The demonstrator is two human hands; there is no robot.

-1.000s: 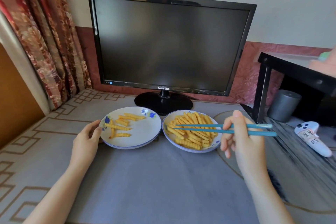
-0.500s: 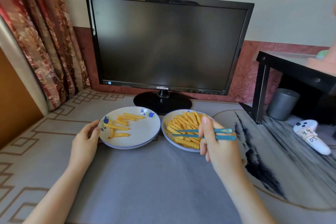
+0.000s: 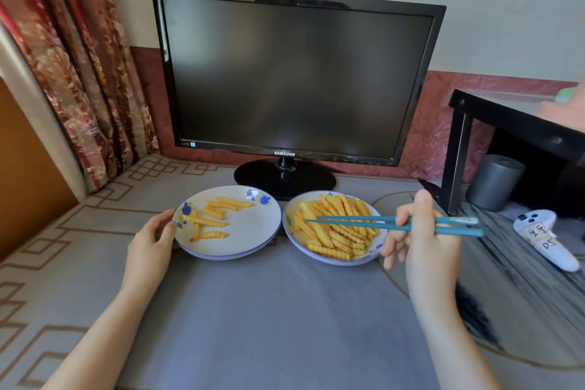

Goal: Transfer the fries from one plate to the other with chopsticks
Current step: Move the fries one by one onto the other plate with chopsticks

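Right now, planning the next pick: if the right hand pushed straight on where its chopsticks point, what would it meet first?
Probably the yellow crinkle-cut fries on the right white plate; teal chopsticks in the right hand point left over them, height unclear.

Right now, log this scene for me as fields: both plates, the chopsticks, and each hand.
left plate: a few fries
right plate: a heaped pile
chopsticks: blue, tips over the pile, no fry lifted
left hand: holds the left plate's rim
right hand: grips the chopsticks
behind: dark monitor
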